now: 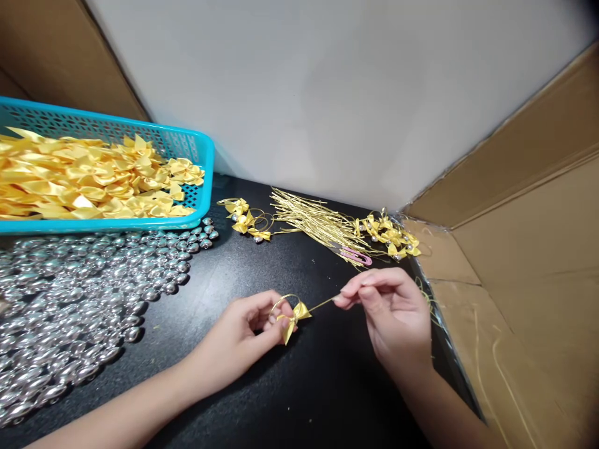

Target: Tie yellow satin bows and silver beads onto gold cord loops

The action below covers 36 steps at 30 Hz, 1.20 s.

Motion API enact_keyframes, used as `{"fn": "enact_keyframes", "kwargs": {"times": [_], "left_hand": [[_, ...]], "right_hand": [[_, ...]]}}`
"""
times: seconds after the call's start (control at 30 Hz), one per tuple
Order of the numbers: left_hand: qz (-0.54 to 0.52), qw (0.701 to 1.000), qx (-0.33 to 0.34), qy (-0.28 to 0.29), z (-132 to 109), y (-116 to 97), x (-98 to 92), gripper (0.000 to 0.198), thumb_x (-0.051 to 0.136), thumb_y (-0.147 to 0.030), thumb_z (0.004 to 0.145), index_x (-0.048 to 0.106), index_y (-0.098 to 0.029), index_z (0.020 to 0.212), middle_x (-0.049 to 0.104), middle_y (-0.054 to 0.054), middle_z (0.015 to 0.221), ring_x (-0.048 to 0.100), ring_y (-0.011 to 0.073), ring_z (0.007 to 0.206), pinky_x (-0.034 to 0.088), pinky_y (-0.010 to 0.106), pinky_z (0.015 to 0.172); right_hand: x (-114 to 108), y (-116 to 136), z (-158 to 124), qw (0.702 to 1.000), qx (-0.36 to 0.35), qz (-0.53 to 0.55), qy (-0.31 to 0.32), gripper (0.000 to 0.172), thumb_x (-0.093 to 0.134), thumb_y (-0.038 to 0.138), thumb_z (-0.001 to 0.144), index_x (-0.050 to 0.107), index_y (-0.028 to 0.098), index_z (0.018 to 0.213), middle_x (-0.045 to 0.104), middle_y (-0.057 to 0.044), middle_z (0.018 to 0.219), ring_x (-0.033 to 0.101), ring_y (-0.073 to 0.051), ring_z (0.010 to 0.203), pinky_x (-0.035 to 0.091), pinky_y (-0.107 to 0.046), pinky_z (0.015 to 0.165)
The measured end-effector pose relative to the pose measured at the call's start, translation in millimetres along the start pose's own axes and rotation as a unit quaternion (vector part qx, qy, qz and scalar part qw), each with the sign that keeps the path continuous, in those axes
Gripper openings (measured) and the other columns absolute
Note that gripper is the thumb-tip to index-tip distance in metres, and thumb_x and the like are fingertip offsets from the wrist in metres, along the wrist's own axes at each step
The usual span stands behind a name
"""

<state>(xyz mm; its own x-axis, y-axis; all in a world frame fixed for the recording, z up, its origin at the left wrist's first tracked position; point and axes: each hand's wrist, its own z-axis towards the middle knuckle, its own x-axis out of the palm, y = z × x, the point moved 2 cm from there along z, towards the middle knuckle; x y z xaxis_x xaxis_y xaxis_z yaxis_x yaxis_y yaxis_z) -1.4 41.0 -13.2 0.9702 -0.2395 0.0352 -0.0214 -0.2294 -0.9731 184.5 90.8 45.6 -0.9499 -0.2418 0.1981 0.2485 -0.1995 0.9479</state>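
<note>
Two bare forearms (145, 399) run up the black surface (206, 411) to the hands. The left hand (243, 325) is closed in a pinch on a yellow satin ribbon bow (291, 325); the right hand (397, 318), at three o'clock of it, pinches the end of a thin gold cord (322, 304) stretched from the bow, its other fingers loosely curled. Around the bow, silver oval beads (93, 299) crowd nine o'clock, and a turquoise plastic basket (209, 181) heaped with yellow bows (107, 174) stands at ten. Looped bows (246, 221) lie at eleven, cut gold strands (313, 215) at twelve to one, partly overlain by a pink-handled tool (356, 255). More finished-looking bows (388, 236) sit at two; brown cardboard (524, 312) bounds three, a white panel (327, 93) twelve.
</note>
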Motion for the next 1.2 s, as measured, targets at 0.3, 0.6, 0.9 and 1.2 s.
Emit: {"fn": "enact_keyframes", "kwargs": {"times": [0.3, 0.6, 0.9, 1.2], "left_hand": [[-0.002, 1.000, -0.002, -0.004, 0.3, 0.3, 0.4, 0.017, 0.055, -0.032, 0.088, 0.057, -0.017, 0.080, 0.052, -0.004, 0.067, 0.045, 0.0108, 0.061, 0.037, 0.022, 0.058], [-0.013, 1.000, 0.005, 0.001, -0.3, -1.2, 0.4, 0.017, 0.054, -0.033, 0.090, 0.058, -0.018, 0.084, 0.058, -0.002, 0.071, 0.050, 0.0116, 0.064, 0.042, 0.023, 0.062], [-0.027, 1.000, -0.003, -0.006, -1.1, -1.3, 1.2, 0.012, 0.063, -0.029, 0.083, 0.057, -0.018, 0.083, 0.060, -0.001, 0.076, 0.053, 0.0122, 0.067, 0.043, 0.024, 0.062], [-0.024, 1.000, -0.003, -0.014, -1.9, -1.8, 0.1, 0.015, 0.068, -0.027, 0.079, 0.056, -0.018, 0.079, 0.055, -0.005, 0.071, 0.049, 0.0091, 0.062, 0.042, 0.021, 0.059]], "right_hand": [[-3.4, 5.8, 3.7, 0.997, 0.069, 0.036, 0.005, 0.011, 0.071, 0.014, 0.082, 0.070, 0.023, 0.088, 0.075, 0.002, 0.079, 0.074, -0.011, 0.071, 0.062, -0.018, 0.068], [-2.9, 9.5, 3.8, 0.991, 0.104, 0.067, 0.042, 0.007, 0.073, 0.018, 0.081, 0.072, 0.024, 0.084, 0.076, 0.001, 0.076, 0.073, -0.011, 0.066, 0.062, -0.019, 0.064], [-2.3, 7.6, 2.1, 0.990, 0.113, 0.035, 0.073, 0.009, 0.070, 0.016, 0.083, 0.072, 0.024, 0.085, 0.074, 0.002, 0.075, 0.071, -0.009, 0.066, 0.060, -0.019, 0.066], [-0.6, 9.6, 1.3, 0.988, 0.118, 0.028, 0.098, 0.007, 0.070, 0.016, 0.082, 0.071, 0.023, 0.085, 0.072, 0.001, 0.075, 0.071, -0.011, 0.065, 0.061, -0.023, 0.065]]}}
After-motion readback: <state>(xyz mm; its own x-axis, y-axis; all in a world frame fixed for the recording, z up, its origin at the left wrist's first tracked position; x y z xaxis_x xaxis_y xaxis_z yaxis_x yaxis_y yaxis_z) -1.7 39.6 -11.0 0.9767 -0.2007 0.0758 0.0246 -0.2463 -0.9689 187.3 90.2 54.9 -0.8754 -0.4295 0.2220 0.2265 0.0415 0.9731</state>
